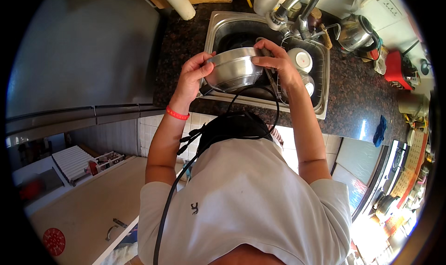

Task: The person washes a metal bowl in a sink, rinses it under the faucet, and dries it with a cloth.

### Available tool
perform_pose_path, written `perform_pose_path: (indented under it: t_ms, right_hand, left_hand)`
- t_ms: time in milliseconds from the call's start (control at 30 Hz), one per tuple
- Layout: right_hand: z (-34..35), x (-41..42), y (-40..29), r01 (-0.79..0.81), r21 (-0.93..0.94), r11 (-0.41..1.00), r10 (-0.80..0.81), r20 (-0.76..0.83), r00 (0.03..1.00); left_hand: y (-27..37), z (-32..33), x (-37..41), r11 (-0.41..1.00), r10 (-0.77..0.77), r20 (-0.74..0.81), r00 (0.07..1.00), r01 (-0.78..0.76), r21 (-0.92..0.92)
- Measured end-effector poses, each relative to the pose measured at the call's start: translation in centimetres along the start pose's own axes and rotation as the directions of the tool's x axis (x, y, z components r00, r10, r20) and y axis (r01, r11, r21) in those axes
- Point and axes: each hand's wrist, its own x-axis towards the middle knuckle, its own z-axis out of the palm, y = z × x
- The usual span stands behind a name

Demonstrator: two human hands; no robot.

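A stainless steel bowl (234, 69) is held tilted over the sink (212, 31), its outer side towards me. My left hand (195, 71) grips its left rim, the thumb on the outside. On the right side, my right hand (277, 61) pinches the rim between thumb and fingers. The inside of the bowl is hidden from view. Beneath it, a black handle (205, 89) juts over the sink's front left edge; what it belongs to is mostly covered. In the sink's right part, a wire rack (318, 78) holds a white bowl (300, 60) and a glass-like vessel (306, 83).
A chrome faucet (296, 3) arches over the sink's back edge. An electric kettle (355, 31) and a red container (395, 69) stand on the granite counter (352, 90) to the right, with a blue cloth (379, 130) nearer me. A black cable (174, 184) runs across my front.
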Motion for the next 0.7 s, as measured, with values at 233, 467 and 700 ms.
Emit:
perform_pose_path:
  t_ms: [233, 467, 700]
  right_hand:
    - [0.8, -0.1, 0.2, 0.193, -0.309, 0.931, -0.207, -0.012, 0.978]
    - [3.0, -1.4, -1.4, 0.311, -0.579, 0.754, -0.428, -0.073, 0.901]
    - [0.2, 0.2, 0.4, 0.201, -0.032, 0.979, -0.203, -0.083, 0.976]
  left_hand:
    - [2.0, 0.2, 0.3, 0.91, -0.15, 0.127, 0.98, 0.087, 0.406]
    - [2.4, 2.1, 0.9, 0.936, -0.081, 0.126, 0.989, 0.032, 0.352]
    - [1.7, 2.0, 0.2, 0.979, -0.081, 0.04, 0.996, 0.072, 0.192]
